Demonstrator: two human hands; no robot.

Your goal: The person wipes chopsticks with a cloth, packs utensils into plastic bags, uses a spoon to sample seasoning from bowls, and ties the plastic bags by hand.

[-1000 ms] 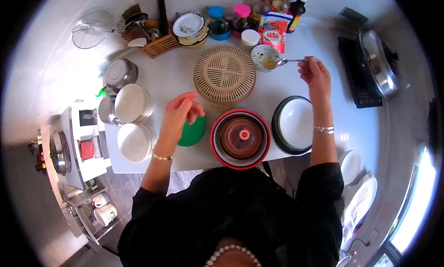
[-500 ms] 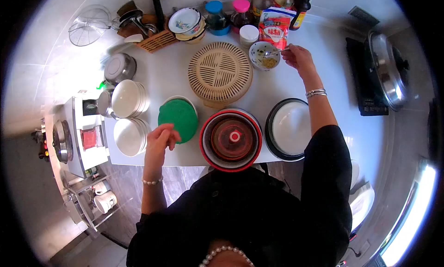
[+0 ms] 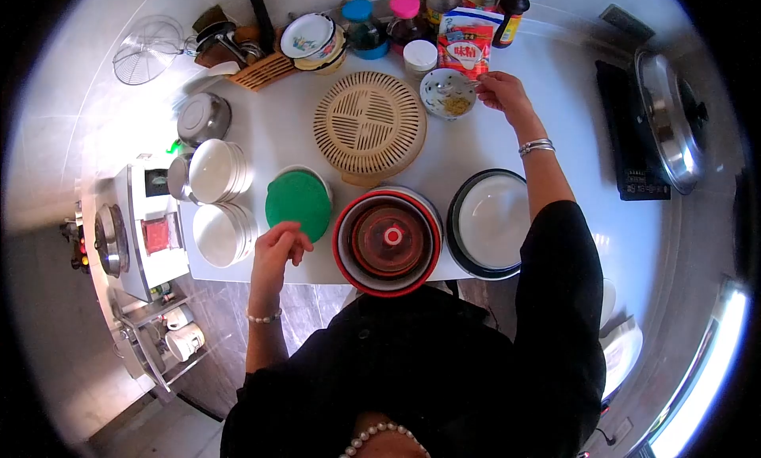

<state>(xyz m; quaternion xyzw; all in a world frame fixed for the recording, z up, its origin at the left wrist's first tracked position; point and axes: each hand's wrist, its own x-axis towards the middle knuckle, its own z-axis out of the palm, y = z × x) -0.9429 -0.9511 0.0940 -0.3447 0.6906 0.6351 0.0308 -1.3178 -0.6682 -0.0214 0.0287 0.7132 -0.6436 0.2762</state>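
My right hand (image 3: 503,95) pinches the handle of a metal spoon (image 3: 462,86), whose other end is inside a small patterned white bowl (image 3: 433,103). Yellowish crumbs or grains (image 3: 456,105) lie in that bowl. My left hand (image 3: 277,250) hovers at the near edge of a round green lid (image 3: 298,203), fingers loosely bent and apart, holding nothing. The lid rests on a white bowl. Between my arms, at the counter's front edge, stands a red-rimmed basin (image 3: 339,256) with a transparent reddish lid (image 3: 388,248) in it.
Behind the basin sits a beige slotted cover (image 3: 370,125). White bowls (image 3: 214,234) are stacked at left, and a white plate (image 3: 493,220) lies in a dark-rimmed one at right. A red seasoning packet (image 3: 466,52), jars and a dark bottle (image 3: 511,18) line the back. A lidded pan (image 3: 670,121) stands far right.
The view has shifted slightly. My left hand has moved a little down, off the green lid, with its fingers less blurred. My right hand still holds the spoon at the small bowl.
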